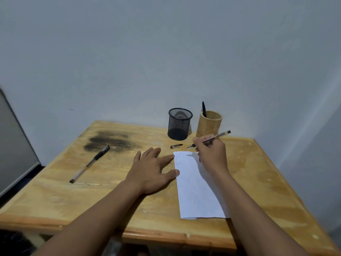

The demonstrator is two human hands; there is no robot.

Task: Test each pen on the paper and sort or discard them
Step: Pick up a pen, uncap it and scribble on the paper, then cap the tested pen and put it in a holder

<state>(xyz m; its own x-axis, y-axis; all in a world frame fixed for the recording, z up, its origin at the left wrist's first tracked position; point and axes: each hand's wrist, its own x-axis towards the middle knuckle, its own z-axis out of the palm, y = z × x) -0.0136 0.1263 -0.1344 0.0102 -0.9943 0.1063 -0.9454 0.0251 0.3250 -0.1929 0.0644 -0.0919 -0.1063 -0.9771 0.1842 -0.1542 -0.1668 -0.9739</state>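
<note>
No word, brand or number can be read here. The white folded sheet of paper carries faint pen scribbles near its far left corner. They form two short looping rows, one under the other, and make no legible letters. The slim dark pen held over the paper's far edge has a black label band near its rear end. There is pale print on the band, but it is too small and blurred to make out.
</note>
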